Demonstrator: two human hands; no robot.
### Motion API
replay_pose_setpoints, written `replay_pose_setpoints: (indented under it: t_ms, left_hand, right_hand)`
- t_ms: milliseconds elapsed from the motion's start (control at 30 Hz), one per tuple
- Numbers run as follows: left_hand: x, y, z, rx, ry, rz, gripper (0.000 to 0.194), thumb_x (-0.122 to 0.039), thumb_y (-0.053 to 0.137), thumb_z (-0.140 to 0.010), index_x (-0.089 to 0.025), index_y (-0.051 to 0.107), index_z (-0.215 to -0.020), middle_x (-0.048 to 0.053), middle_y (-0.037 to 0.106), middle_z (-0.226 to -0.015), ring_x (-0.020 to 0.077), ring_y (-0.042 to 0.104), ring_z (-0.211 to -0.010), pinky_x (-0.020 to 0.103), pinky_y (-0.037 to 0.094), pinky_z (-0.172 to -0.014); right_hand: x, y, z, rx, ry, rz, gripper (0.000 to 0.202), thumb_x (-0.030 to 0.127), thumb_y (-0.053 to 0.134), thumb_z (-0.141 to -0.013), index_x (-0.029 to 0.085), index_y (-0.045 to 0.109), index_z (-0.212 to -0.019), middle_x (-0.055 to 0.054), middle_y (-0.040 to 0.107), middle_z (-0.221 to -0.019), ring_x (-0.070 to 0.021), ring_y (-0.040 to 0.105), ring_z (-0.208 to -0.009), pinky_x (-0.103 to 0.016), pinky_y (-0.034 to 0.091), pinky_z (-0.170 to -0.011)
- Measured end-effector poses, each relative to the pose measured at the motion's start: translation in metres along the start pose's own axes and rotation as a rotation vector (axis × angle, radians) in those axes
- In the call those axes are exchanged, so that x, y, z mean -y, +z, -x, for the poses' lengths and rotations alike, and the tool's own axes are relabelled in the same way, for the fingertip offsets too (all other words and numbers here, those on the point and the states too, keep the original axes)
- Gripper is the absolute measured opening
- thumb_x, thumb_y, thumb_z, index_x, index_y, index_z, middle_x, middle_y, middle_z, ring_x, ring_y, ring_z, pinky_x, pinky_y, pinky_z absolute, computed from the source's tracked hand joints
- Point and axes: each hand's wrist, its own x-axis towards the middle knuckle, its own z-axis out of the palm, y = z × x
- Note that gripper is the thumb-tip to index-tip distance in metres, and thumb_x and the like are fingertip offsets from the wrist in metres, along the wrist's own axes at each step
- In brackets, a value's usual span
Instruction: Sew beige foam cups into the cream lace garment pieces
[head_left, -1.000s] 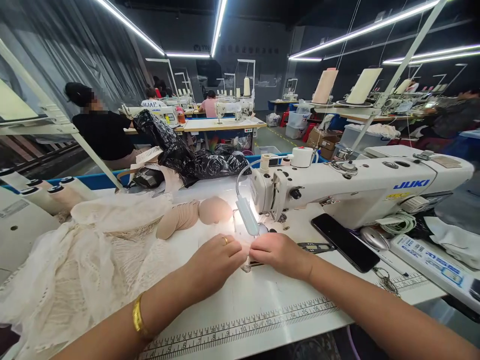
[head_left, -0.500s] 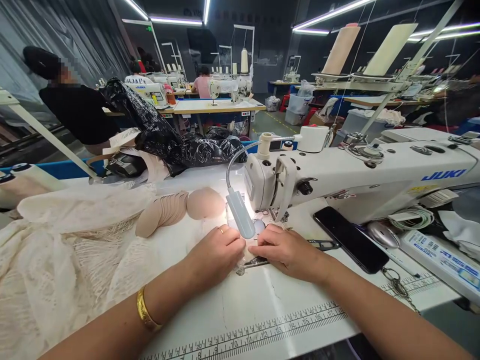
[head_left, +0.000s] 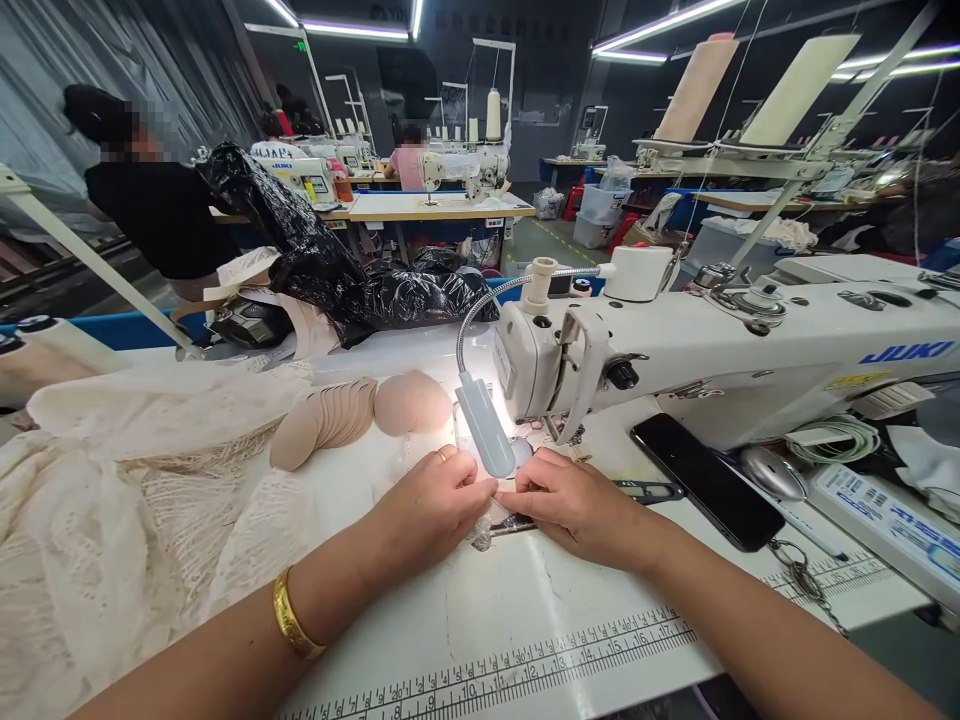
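At the sewing machine [head_left: 697, 350], my two hands almost meet below its lamp [head_left: 486, 425]. My left hand [head_left: 427, 505] is closed, thumb stretched toward the right fingertips, pinching pale lace fabric [head_left: 397, 460] that shows beside and below it. The fingers of my right hand [head_left: 577, 505] are bent and pressed together at the same work, just right of the lamp. Most of the fabric between the fingertips is hidden by the hands. The needle area lies behind the lamp and my right hand.
Left of my hands lie fanned beige oval pads [head_left: 326, 422], a separate pad [head_left: 412, 402] and heaped cream lace [head_left: 150, 510]. On the right are a phone [head_left: 706, 482], a snipping tool [head_left: 649, 490] and a long box [head_left: 885, 535]. Black plastic bags [head_left: 420, 300] stand behind.
My left thumb has straightened toward my right fingertips. The right hand stays nearly in place. The view has shifted slightly, so the machine appears a little further right.
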Motion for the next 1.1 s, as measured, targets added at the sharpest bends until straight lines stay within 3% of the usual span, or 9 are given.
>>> replay_pose_setpoints:
  t_ms: [233, 467, 633, 900, 1100]
  left_hand:
    - [0.002, 0.009, -0.003, -0.141, 0.047, 0.049, 0.025, -0.014, 0.046, -0.104, -0.017, 0.069, -0.098, 0.006, 0.059, -0.083, 0.0208, 0.049, -0.077, 0.034, 0.047, -0.071]
    - [0.012, 0.013, -0.015, -0.13, 0.079, 0.075, 0.023, -0.013, 0.047, -0.102, -0.018, 0.069, -0.096, 0.011, 0.073, -0.105, 0.0251, 0.068, -0.098, 0.04, 0.055, -0.086]
    - [0.016, 0.013, -0.021, -0.088, 0.059, 0.108, 0.022, -0.015, 0.047, -0.101, -0.017, 0.068, -0.096, 0.011, 0.073, -0.105, 0.0251, 0.068, -0.098, 0.04, 0.055, -0.088]
    - [0.015, 0.014, -0.021, -0.068, 0.042, 0.043, 0.022, -0.016, 0.048, -0.102, -0.017, 0.069, -0.095, 0.011, 0.073, -0.109, 0.0252, 0.067, -0.099, 0.04, 0.053, -0.09]
    - [0.01, 0.006, -0.03, -0.008, -0.014, -0.063, 0.018, -0.015, 0.052, -0.099, -0.016, 0.065, -0.086, 0.008, 0.069, -0.09, 0.0234, 0.061, -0.083, 0.037, 0.049, -0.077]
  right_hand:
    - [0.002, 0.002, 0.001, -0.015, 0.096, -0.017, 0.036, 0.007, 0.045, -0.101, 0.023, 0.067, -0.124, -0.005, 0.062, -0.088, -0.0207, 0.055, -0.081, -0.028, 0.038, -0.056]
    - [-0.002, 0.006, -0.001, -0.033, 0.16, 0.06, 0.025, 0.01, 0.046, -0.1, 0.022, 0.067, -0.107, -0.004, 0.057, -0.086, -0.0194, 0.05, -0.074, -0.029, 0.033, -0.054]
    - [-0.003, 0.007, -0.001, -0.05, 0.18, 0.115, 0.022, 0.009, 0.046, -0.098, 0.021, 0.064, -0.101, -0.003, 0.054, -0.084, -0.018, 0.043, -0.069, -0.029, 0.03, -0.053]
    - [-0.005, 0.009, 0.001, -0.048, 0.194, 0.114, 0.023, 0.01, 0.045, -0.1, 0.021, 0.065, -0.105, -0.004, 0.056, -0.087, -0.019, 0.047, -0.073, -0.028, 0.031, -0.053]
    - [-0.008, 0.011, 0.004, -0.053, 0.217, 0.112, 0.023, 0.013, 0.044, -0.101, 0.022, 0.066, -0.102, -0.002, 0.054, -0.081, -0.018, 0.043, -0.064, -0.03, 0.03, -0.054]
